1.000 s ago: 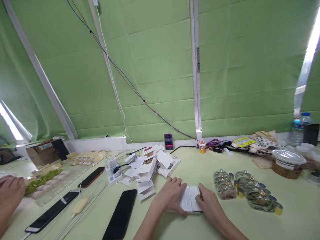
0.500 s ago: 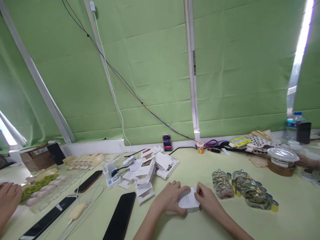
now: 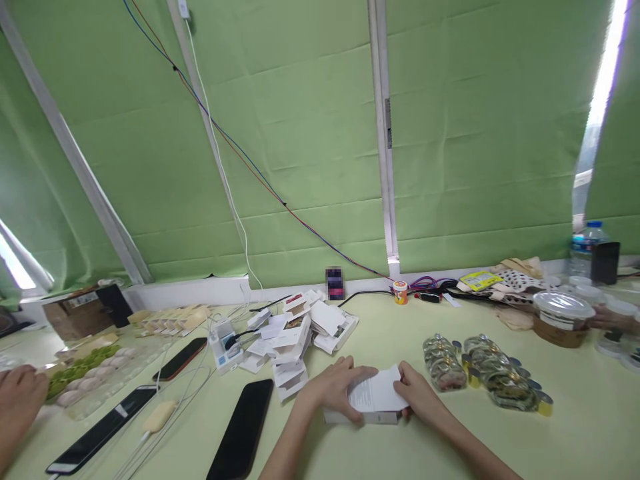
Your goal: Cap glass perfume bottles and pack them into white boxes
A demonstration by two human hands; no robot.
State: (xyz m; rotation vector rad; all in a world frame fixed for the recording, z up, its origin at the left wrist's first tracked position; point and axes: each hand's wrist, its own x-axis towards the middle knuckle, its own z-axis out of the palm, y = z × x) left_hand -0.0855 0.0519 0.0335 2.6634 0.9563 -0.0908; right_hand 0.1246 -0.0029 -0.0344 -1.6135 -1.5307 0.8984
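In front of me a small white box [image 3: 380, 418] lies low on the table. Over it is a white sheet or flap with printed lines [image 3: 384, 392]; I cannot tell whether it is joined to the box. My left hand [image 3: 336, 388] is closed around the left side, thumb on the near edge and fingers over the top. At the right corner, my right hand [image 3: 419, 392] pinches the white piece between thumb and finger. Nearest on the right are several clear-wrapped bundles [image 3: 444, 363] with small gold-sided round pieces [image 3: 545, 404] beside them.
A heap of white cartons [image 3: 290, 340] lies beyond my left hand. Phones [image 3: 243, 427], a power strip [image 3: 224, 350] and white cables are to the left. Another person's hand [image 3: 20, 393] is at the left edge beside a tray of pale round items [image 3: 95, 373]. Round tubs [image 3: 563, 317] stand right.
My right hand has drawn the white piece a little to the right and up, so more of it shows. The box's near side is now more visible. My left hand keeps its hold.
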